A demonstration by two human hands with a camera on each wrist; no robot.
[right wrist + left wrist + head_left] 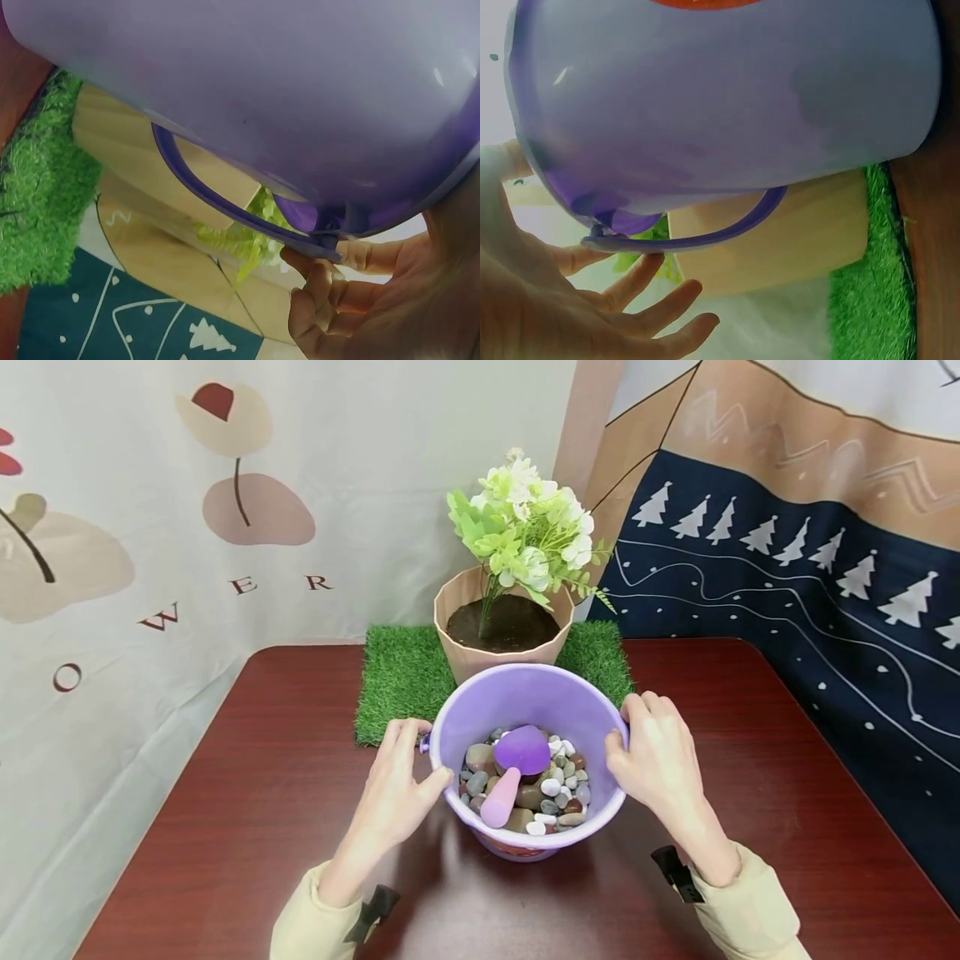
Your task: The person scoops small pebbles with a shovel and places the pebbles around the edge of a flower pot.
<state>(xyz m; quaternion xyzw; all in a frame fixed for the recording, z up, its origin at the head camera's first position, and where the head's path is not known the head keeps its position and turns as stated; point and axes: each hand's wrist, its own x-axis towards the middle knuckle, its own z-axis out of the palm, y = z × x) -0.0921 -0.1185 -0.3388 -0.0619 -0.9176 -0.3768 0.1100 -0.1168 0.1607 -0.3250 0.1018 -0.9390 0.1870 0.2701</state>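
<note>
Holding the purple bucket (525,693) by its rim with both hands, from opposite sides, mouth upward between the two. On the left, gripping with the left hand (395,789): thumb at the rim, other fingers spread outside, touching the handle (705,238) near its joint. On the right, gripping with the right hand (660,756): thumb over the rim, fingers curled outside by the opposite joint. Below the joints, handle drooped along the bucket's far side. Inside, lower than the level of both grips: smooth white, grey and brown stones (551,787), with a scoop (522,748) lying on top, purple blade to the far side, pink shaft to the near left. Just beyond the bucket: a beige flowerpot (498,664) with soil (502,622), green leaves and white flowers (577,552), set on a grass mat (405,677) at the far part of the table (300,752).
</note>
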